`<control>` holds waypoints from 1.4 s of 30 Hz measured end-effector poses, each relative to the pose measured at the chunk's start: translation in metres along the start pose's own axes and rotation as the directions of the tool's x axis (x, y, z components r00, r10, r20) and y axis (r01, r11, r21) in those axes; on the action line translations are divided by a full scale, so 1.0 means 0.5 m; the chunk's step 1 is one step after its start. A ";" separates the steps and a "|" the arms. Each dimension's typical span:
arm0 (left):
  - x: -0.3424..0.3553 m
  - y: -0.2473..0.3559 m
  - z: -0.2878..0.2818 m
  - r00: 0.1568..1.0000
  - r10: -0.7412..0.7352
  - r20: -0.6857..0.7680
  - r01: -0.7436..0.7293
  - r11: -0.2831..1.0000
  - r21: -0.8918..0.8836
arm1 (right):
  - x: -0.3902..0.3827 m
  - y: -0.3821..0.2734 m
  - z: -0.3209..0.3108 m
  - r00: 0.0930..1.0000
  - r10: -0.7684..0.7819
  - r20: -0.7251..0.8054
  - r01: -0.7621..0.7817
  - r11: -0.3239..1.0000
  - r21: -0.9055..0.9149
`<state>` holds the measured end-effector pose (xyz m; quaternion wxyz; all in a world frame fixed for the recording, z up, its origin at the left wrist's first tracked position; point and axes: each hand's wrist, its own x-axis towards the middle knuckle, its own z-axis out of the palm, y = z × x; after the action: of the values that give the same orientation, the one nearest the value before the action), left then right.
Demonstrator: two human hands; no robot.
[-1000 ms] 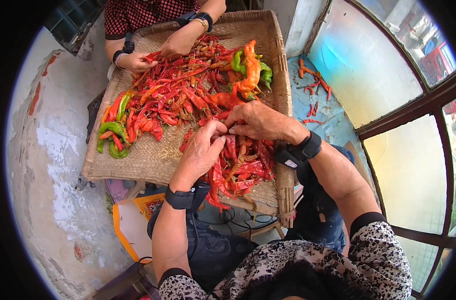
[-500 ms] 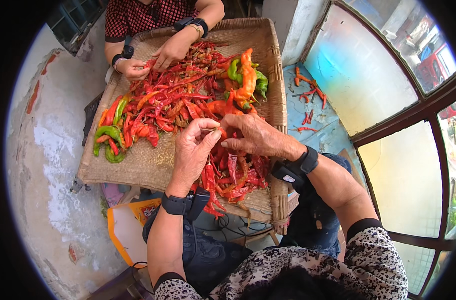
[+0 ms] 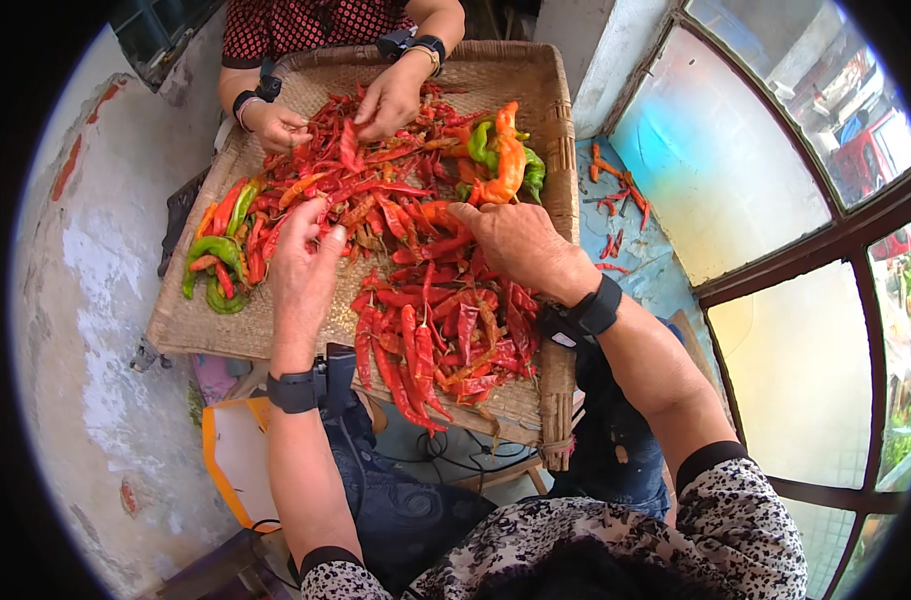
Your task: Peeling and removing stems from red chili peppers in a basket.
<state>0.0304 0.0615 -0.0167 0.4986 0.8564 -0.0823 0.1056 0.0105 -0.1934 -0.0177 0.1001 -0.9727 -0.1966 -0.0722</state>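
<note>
A large heap of red chili peppers [image 3: 445,330] lies in a shallow woven basket [image 3: 275,335]. Over the left part of the heap, my left hand [image 3: 303,262] is open, thumb and fingers apart, with nothing seen between them. My right hand [image 3: 523,252] rests over the heap's right side, its fingers bent down at an orange-red pepper [image 3: 437,214]. Most of its fingertips are hidden, so its hold is unclear. Just beyond it sit a big orange pepper [image 3: 508,165] and green peppers [image 3: 533,176]. More green peppers [image 3: 217,255] lie at the basket's left side.
Across the basket, a co-worker's hands [image 3: 390,100] handle a red chili. Several loose chilies [image 3: 615,200] lie on a blue surface [image 3: 665,262] by the framed windows [image 3: 790,350]. A worn wall [image 3: 95,350] stands left. Black cables [image 3: 440,450] hang below the basket.
My hands, together around a small red pepper before, have parted. The left has moved left and opened; the right has shifted slightly right. Across the basket, the co-worker's hands have separated.
</note>
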 end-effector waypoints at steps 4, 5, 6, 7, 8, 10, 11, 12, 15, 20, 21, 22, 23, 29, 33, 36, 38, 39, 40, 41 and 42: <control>-0.034 0.039 0.034 0.977 -0.030 0.209 0.008 0.994 0.106 | 0.017 -0.009 0.029 0.998 -0.041 0.055 0.055 0.956 -0.289; -0.038 0.041 0.042 0.970 0.040 0.241 -0.058 0.996 0.071 | 0.021 -0.011 0.031 0.996 -0.046 0.072 0.070 0.926 -0.370; -0.043 0.046 0.046 0.967 0.074 0.244 -0.090 0.994 0.055 | 0.023 -0.011 0.029 0.993 -0.082 0.082 0.107 0.923 -0.371; -0.046 0.053 0.048 0.962 0.106 0.250 -0.119 0.992 0.039 | 0.024 -0.012 0.030 0.992 -0.089 0.087 0.115 0.920 -0.374; -0.046 0.052 0.050 0.957 0.098 0.273 -0.118 0.992 0.055 | 0.024 -0.014 0.031 0.993 -0.089 0.080 0.113 0.917 -0.383; -0.048 0.052 0.051 0.953 0.088 0.289 -0.112 0.991 0.069 | 0.018 -0.019 0.022 0.992 -0.097 0.074 0.119 0.911 -0.394; -0.051 0.053 0.048 0.951 0.074 0.300 -0.107 0.990 0.095 | 0.009 -0.023 0.007 0.992 -0.126 -0.031 0.109 0.938 -0.330; -0.053 0.056 0.047 0.949 0.060 0.311 -0.102 0.987 0.121 | 0.002 -0.027 -0.005 0.980 -0.145 -0.137 0.105 0.959 -0.263; -0.059 0.071 0.059 0.944 0.070 0.323 -0.105 0.990 0.095 | -0.024 -0.024 -0.022 0.976 -0.063 -0.210 0.077 0.996 0.055; -0.066 0.089 0.084 0.898 0.153 0.411 -0.129 0.988 -0.087 | -0.042 -0.031 -0.034 0.965 -0.092 -0.245 0.175 0.922 0.346; -0.065 0.088 0.089 0.882 0.194 0.430 -0.178 0.981 -0.076 | -0.048 -0.029 -0.035 0.965 -0.089 -0.246 0.173 0.923 0.343; -0.067 0.092 0.097 0.883 0.261 0.390 -0.235 0.965 -0.115 | -0.053 -0.026 -0.034 0.963 -0.086 -0.255 0.186 0.896 0.402; -0.065 0.097 0.101 0.882 0.264 0.390 -0.237 0.964 -0.117 | -0.056 -0.023 -0.035 0.961 -0.083 -0.263 0.200 0.865 0.460; -0.046 0.111 0.084 0.930 0.135 0.342 -0.114 0.990 -0.080 | -0.049 -0.010 -0.059 0.948 -0.024 -0.316 0.162 0.894 0.418; 0.014 0.053 0.012 0.975 0.075 -0.208 -0.084 0.996 -0.037 | -0.031 0.010 -0.053 0.960 0.007 -0.280 0.120 0.893 0.435; 0.027 0.040 -0.020 0.958 0.066 -0.280 0.034 0.941 0.337 | -0.018 0.008 -0.026 0.981 -0.132 -0.146 0.177 0.917 0.358; 0.018 0.024 -0.027 0.917 0.294 -0.270 -0.139 0.868 0.476 | 0.003 -0.005 -0.016 0.978 -0.185 -0.100 0.208 0.923 0.323; 0.012 0.019 -0.029 0.930 0.301 -0.211 -0.184 0.879 0.440 | 0.022 -0.010 -0.015 0.975 -0.222 -0.035 0.221 0.921 0.320; 0.004 0.027 -0.030 0.962 0.237 -0.137 -0.165 0.900 0.402 | 0.040 -0.016 -0.011 0.967 -0.251 0.034 0.228 0.920 0.318; -0.004 0.036 -0.031 0.983 0.175 -0.059 -0.141 0.920 0.365 | 0.058 -0.025 -0.006 0.965 -0.261 0.043 0.234 0.919 0.318; -0.011 0.027 -0.024 0.985 0.164 -0.051 -0.135 0.921 0.365 | 0.077 -0.035 -0.001 0.964 -0.237 0.123 0.199 0.945 0.259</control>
<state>0.0206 0.0654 -0.0013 0.3268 0.9194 -0.1068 0.1910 0.0386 -0.1638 -0.0073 0.1949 -0.9278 -0.3178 0.0166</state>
